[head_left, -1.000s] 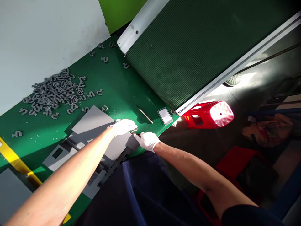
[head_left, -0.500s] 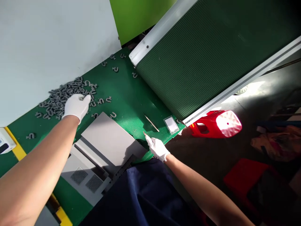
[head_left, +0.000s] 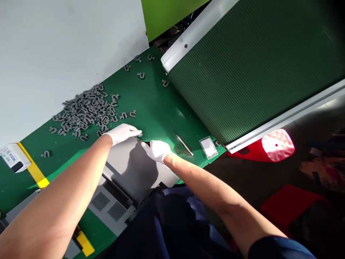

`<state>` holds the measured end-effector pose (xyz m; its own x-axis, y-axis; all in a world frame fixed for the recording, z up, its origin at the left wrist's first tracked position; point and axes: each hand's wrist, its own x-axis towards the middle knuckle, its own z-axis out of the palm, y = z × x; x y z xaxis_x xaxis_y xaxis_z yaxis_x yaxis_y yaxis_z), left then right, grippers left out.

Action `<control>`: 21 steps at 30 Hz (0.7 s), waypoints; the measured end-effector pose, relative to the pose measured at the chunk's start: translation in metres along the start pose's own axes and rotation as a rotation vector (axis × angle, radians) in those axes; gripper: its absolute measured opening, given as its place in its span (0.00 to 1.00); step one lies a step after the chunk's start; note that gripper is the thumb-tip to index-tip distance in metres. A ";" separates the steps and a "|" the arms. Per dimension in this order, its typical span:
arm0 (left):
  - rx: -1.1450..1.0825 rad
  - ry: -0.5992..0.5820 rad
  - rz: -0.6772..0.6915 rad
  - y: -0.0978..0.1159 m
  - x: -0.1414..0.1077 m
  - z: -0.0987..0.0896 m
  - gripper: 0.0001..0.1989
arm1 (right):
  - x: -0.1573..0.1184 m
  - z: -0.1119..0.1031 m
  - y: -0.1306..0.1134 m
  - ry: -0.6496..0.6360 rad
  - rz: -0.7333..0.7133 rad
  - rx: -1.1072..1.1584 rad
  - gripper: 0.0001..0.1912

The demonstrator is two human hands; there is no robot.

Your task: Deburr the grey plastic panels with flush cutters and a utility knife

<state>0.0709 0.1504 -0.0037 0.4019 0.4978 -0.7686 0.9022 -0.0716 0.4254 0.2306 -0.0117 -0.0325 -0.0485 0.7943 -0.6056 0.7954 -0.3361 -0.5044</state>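
Observation:
My left hand [head_left: 122,134], in a white glove, is closed in a pinch on a small grey U-shaped plastic piece [head_left: 139,134], mostly hidden by the fingertips. Close beside it, my right hand [head_left: 158,150], also gloved, is closed round a thin tool whose small brownish tip [head_left: 138,140] points at the piece. Whether tip and piece touch I cannot tell. Both hands are over the far edge of a flat grey panel [head_left: 124,162]. Beyond the left hand lies a heap of similar grey U-shaped pieces [head_left: 86,108] on the green tabletop [head_left: 153,104].
A slim pencil-like tool [head_left: 183,144] and a clear-framed card [head_left: 208,147] lie to the right. The ribbed green conveyor belt [head_left: 242,61] rises beyond them. At left are a white device [head_left: 14,157] and yellow strip [head_left: 36,169]. A red stool [head_left: 277,145] stands off the table's edge.
My left hand has come from the heap toward me and right, bringing a U-shaped piece. My right hand has moved left to meet it. The view has shifted slightly.

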 end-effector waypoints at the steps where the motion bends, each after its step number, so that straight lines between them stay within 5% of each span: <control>1: -0.017 -0.001 0.005 -0.002 0.000 0.000 0.24 | 0.003 -0.001 -0.003 0.011 -0.002 0.003 0.41; 21: -0.137 0.055 -0.010 -0.014 0.014 0.012 0.26 | 0.021 0.004 -0.002 0.023 -0.007 -0.009 0.33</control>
<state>0.0655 0.1482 -0.0257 0.3801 0.5450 -0.7473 0.8747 0.0508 0.4820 0.2260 0.0036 -0.0470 -0.0404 0.8079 -0.5879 0.8002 -0.3262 -0.5033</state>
